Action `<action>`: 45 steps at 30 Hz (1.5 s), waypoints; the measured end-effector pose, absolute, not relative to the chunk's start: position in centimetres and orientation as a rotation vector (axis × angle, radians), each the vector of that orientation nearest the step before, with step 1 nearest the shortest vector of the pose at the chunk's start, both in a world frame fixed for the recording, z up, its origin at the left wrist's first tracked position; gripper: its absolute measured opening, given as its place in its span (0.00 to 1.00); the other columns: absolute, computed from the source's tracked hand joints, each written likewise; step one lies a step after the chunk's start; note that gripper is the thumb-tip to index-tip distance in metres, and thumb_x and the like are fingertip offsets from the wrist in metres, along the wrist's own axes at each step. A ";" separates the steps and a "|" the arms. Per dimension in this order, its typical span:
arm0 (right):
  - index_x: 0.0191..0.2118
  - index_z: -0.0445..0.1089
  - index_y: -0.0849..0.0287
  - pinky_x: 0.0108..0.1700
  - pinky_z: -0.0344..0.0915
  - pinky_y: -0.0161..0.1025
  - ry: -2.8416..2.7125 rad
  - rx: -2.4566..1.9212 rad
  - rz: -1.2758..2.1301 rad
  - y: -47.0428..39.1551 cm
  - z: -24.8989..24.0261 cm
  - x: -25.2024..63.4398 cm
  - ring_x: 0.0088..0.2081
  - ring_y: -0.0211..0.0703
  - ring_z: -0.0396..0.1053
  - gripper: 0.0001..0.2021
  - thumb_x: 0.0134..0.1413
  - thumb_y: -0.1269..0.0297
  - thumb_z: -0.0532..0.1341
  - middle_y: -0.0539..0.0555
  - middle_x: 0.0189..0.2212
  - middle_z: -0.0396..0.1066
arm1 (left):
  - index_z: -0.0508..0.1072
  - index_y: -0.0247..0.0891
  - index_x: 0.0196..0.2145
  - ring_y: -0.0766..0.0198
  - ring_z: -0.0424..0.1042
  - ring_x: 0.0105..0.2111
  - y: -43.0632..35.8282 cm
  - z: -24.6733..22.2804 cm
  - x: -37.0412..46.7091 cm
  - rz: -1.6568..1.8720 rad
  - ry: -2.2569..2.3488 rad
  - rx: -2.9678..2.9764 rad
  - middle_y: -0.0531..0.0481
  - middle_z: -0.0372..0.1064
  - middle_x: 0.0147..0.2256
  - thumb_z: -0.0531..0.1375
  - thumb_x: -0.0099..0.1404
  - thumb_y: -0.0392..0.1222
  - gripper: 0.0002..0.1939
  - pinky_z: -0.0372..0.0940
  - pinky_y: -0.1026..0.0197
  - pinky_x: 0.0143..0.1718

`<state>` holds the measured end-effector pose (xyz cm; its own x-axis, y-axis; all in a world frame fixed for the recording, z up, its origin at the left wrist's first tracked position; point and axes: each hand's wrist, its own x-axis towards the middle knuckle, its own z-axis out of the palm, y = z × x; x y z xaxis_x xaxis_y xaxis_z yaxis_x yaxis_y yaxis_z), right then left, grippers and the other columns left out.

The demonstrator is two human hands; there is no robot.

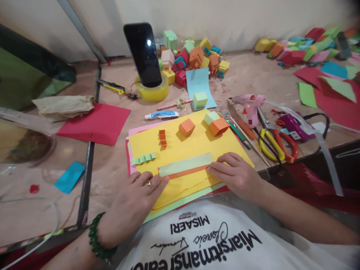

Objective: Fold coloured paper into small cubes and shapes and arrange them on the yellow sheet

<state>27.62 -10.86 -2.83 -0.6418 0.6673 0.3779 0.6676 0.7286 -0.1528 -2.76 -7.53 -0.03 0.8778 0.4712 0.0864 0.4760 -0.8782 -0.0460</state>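
Your left hand (144, 191) and right hand (239, 174) touch opposite ends of the orange strip (187, 172); whether either pinches, I cannot tell; bare yellow paper (180, 146) opens beyond, its corner beside the right.

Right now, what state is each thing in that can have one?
Black smartphone: propped up in yellow tape roll
Pink plastic glue gun: red light on
Pale green and orange paper band: flat, left hand and right hand at its ends
Short orange paper strip: folded zigzag
Short pale green strip: pleated
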 end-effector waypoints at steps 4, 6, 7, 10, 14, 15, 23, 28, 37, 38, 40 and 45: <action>0.42 0.70 0.63 0.38 0.62 0.43 -2.499 -1.051 0.010 -11.0 -2.9 27.4 0.35 0.44 0.63 0.13 0.60 0.77 0.50 0.57 0.34 0.74 | 0.72 0.30 0.46 0.56 0.65 0.38 -8.2 -0.2 -3.4 -0.191 -0.804 -2.971 0.44 0.73 0.39 0.50 0.63 0.26 0.17 0.59 0.55 0.39; 0.40 0.71 0.62 0.36 0.62 0.41 -2.484 -1.071 0.019 -10.9 -2.6 27.2 0.33 0.44 0.64 0.13 0.60 0.78 0.50 0.57 0.31 0.73 | 0.73 0.31 0.44 0.56 0.65 0.38 -8.4 0.0 -3.7 -0.231 -0.859 -2.974 0.44 0.73 0.40 0.50 0.62 0.26 0.17 0.60 0.55 0.40; 0.39 0.71 0.62 0.35 0.62 0.41 -2.484 -1.091 0.030 -10.9 -2.4 27.0 0.33 0.43 0.63 0.13 0.59 0.77 0.50 0.56 0.30 0.73 | 0.73 0.32 0.43 0.56 0.65 0.38 -8.4 0.2 -3.7 -0.225 -0.896 -2.980 0.44 0.73 0.40 0.50 0.62 0.27 0.16 0.60 0.54 0.40; 0.35 0.72 0.60 0.33 0.60 0.40 -2.527 -1.176 0.063 -10.6 -1.7 26.4 0.31 0.42 0.63 0.14 0.58 0.78 0.50 0.55 0.27 0.71 | 0.75 0.35 0.37 0.55 0.66 0.38 -8.4 0.7 -3.2 -0.159 -1.008 -2.991 0.44 0.72 0.39 0.54 0.60 0.32 0.11 0.61 0.52 0.39; 0.29 0.71 0.61 0.31 0.57 0.39 -2.612 -1.206 0.035 -10.1 -0.9 25.8 0.27 0.41 0.59 0.14 0.55 0.78 0.51 0.54 0.23 0.67 | 0.74 0.36 0.30 0.55 0.66 0.35 -8.2 0.9 -0.7 -0.172 -0.990 -2.924 0.43 0.72 0.34 0.54 0.62 0.32 0.09 0.63 0.52 0.36; 0.27 0.71 0.61 0.31 0.56 0.39 -2.627 -1.208 0.022 -10.0 -0.7 25.7 0.27 0.41 0.58 0.14 0.54 0.79 0.51 0.54 0.22 0.66 | 0.74 0.35 0.30 0.56 0.66 0.33 -8.1 0.9 0.0 -0.179 -0.955 -2.894 0.43 0.72 0.34 0.54 0.61 0.29 0.10 0.62 0.53 0.33; 0.23 0.67 0.61 0.30 0.53 0.38 -2.662 -1.297 -0.037 -10.1 -0.3 25.3 0.26 0.40 0.58 0.11 0.48 0.79 0.53 0.53 0.22 0.65 | 0.71 0.32 0.22 0.60 0.64 0.24 -8.0 0.5 2.9 -0.158 -0.803 -2.835 0.44 0.66 0.21 0.52 0.56 0.20 0.14 0.58 0.58 0.24; 0.22 0.66 0.60 0.29 0.52 0.38 -2.645 -1.302 -0.204 -9.8 0.7 23.7 0.26 0.41 0.57 0.09 0.48 0.78 0.56 0.53 0.20 0.64 | 0.70 0.34 0.21 0.61 0.65 0.22 -7.2 0.8 2.8 -0.183 -0.805 -2.867 0.45 0.68 0.21 0.53 0.57 0.22 0.13 0.60 0.59 0.24; 0.27 0.69 0.61 0.31 0.54 0.38 -2.551 -0.986 -0.409 -9.3 -0.1 21.2 0.30 0.40 0.59 0.10 0.59 0.74 0.56 0.52 0.24 0.67 | 0.70 0.37 0.22 0.64 0.66 0.22 -6.2 2.0 2.0 -0.335 -0.782 -2.813 0.49 0.67 0.21 0.53 0.64 0.32 0.14 0.58 0.61 0.22; 0.28 0.70 0.61 0.31 0.55 0.39 -2.524 -0.988 -0.417 -9.4 0.1 21.3 0.31 0.40 0.60 0.09 0.59 0.73 0.57 0.52 0.25 0.68 | 0.69 0.37 0.22 0.64 0.66 0.22 -6.3 2.4 2.0 -0.357 -0.765 -2.791 0.50 0.67 0.21 0.53 0.64 0.32 0.14 0.58 0.61 0.22; 0.31 0.71 0.60 0.32 0.57 0.39 -2.476 -0.977 -0.423 -9.6 0.5 21.4 0.32 0.40 0.61 0.08 0.59 0.73 0.57 0.52 0.27 0.70 | 0.69 0.37 0.23 0.65 0.65 0.22 -6.3 3.0 2.0 -0.382 -0.692 -2.778 0.51 0.66 0.21 0.52 0.64 0.31 0.13 0.58 0.61 0.22; 0.32 0.70 0.56 0.34 0.61 0.39 -2.411 -0.959 -0.390 -10.0 0.6 22.4 0.35 0.40 0.64 0.07 0.59 0.71 0.57 0.50 0.29 0.71 | 0.72 0.37 0.29 0.67 0.66 0.24 -6.1 3.8 1.7 -0.414 -0.570 -2.821 0.52 0.68 0.24 0.50 0.66 0.31 0.13 0.62 0.63 0.26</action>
<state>22.44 -10.05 0.63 -0.6194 0.5541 0.5562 0.7011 0.7092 0.0741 1.75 -6.13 3.78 0.8840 0.3424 0.3182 0.4085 -0.8968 -0.1697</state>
